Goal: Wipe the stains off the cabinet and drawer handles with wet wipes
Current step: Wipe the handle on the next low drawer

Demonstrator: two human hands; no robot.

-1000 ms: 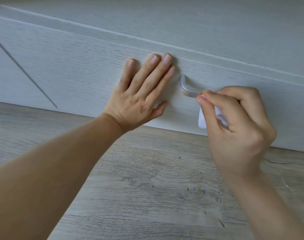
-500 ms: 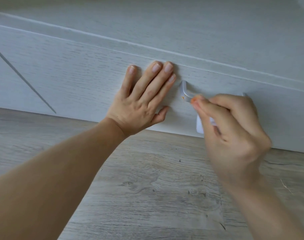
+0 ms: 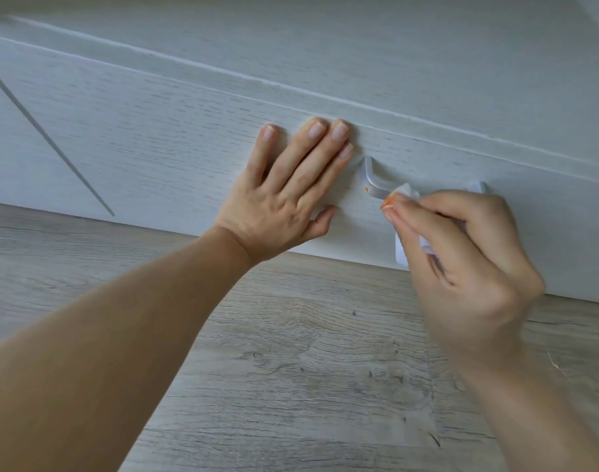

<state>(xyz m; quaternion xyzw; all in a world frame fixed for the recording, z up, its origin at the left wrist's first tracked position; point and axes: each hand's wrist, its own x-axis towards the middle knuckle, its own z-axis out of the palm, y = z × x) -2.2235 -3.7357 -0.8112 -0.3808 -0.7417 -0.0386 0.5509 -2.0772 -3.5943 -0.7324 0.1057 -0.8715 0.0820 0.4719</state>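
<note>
Grey wood-grain plank floor (image 3: 291,369) runs beneath a pale whitewashed wood-grain drawer front (image 3: 155,131). Left hand (image 3: 284,199): flat against the drawer front, fingers straight and close together, thumb tucked low, holding nothing. Just right of its fingertips sits the brushed-silver metal bar handle (image 3: 373,180), mounted on the drawer front; a small orange stain (image 3: 366,189) shows near its left bend. Handle's far right post is visible above the right hand's knuckles. Right hand (image 3: 461,260): fingers curled, pinching a folded white wet wipe (image 3: 407,192) against the handle's bar. Orange residue on the fingertip (image 3: 388,203) nearest the wipe. Wipe's lower fold hangs below the thumb.
</note>
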